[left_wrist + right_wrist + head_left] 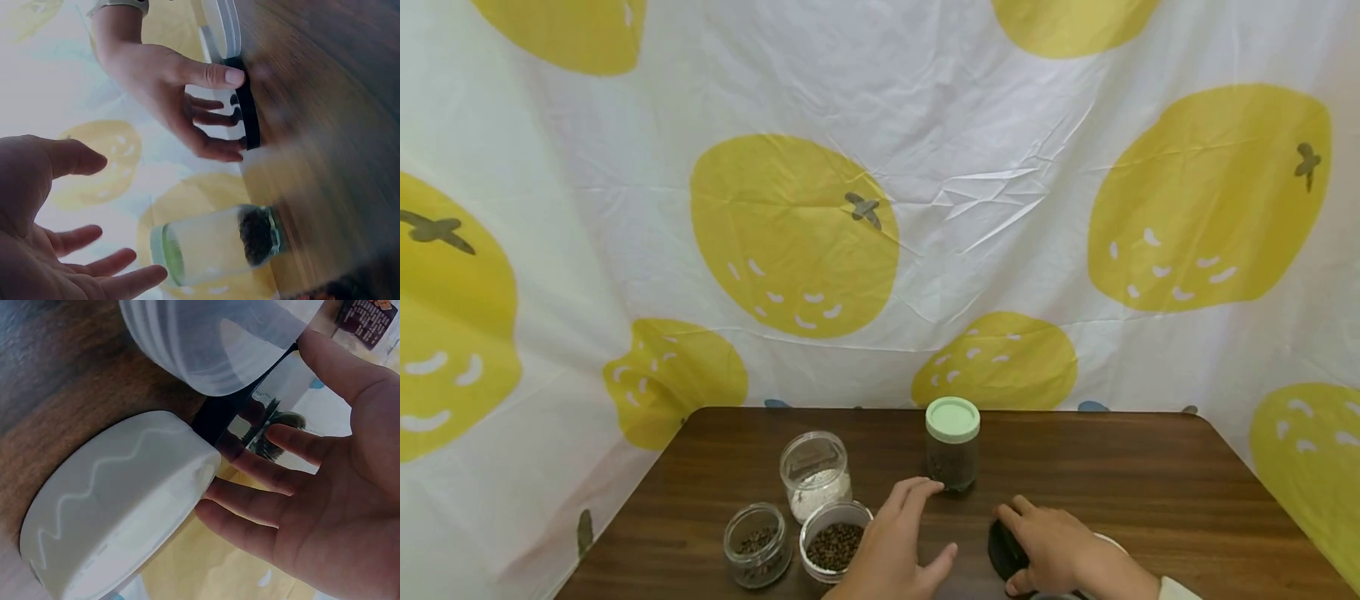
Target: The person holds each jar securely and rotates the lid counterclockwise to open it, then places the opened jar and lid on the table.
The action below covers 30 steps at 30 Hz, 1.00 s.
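My right hand holds a flat black lid by its edges, low at the tabletop, thumb on the near side and fingers on the far side. My left hand is apart from it, fingers spread and nothing in them. Just beyond the left fingertips stands a jar with a pale green lid and dark contents at its bottom. Beside the left hand is an uncapped jar of brown granules. In the right wrist view, a clear ribbed container and a white rounded piece with a zigzag line flank the black lid.
A clear jar with white contents and a small glass jar of dark bits stand on the left of the brown wooden table. A lemon-print cloth hangs behind the table and along its sides.
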Each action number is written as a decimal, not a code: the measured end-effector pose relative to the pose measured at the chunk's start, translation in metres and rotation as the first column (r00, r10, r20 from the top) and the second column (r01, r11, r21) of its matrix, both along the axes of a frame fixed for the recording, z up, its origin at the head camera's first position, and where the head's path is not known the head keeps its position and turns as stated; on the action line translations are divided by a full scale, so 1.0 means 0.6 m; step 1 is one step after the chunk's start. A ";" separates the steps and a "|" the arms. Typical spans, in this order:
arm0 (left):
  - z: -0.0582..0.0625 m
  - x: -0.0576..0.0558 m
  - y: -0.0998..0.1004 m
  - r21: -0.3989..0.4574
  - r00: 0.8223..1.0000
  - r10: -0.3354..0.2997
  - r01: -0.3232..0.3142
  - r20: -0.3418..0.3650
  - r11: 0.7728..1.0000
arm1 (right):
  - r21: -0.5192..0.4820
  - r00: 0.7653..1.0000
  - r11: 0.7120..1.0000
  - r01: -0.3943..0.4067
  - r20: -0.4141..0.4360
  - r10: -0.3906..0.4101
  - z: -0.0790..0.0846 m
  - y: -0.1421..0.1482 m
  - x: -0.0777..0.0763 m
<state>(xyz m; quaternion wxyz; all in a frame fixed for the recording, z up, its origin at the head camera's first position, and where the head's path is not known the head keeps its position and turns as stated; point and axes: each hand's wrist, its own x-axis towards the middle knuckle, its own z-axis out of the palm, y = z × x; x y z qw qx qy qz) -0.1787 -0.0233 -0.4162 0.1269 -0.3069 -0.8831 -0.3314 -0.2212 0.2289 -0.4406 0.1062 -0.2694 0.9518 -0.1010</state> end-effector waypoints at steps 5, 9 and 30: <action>-0.006 -0.010 0.028 0.042 0.999 0.048 -0.048 0.015 0.998 | -0.030 0.998 0.999 0.028 0.051 -0.026 0.007 0.004 0.000; -0.010 -0.026 0.050 0.098 0.991 0.133 -0.134 0.014 0.986 | -0.114 1.000 0.993 0.012 0.021 -0.010 0.024 0.011 0.005; -0.058 -0.148 0.128 0.445 0.869 0.315 -0.472 0.381 0.762 | -0.214 0.988 0.977 0.000 -0.150 -0.033 0.076 0.034 0.044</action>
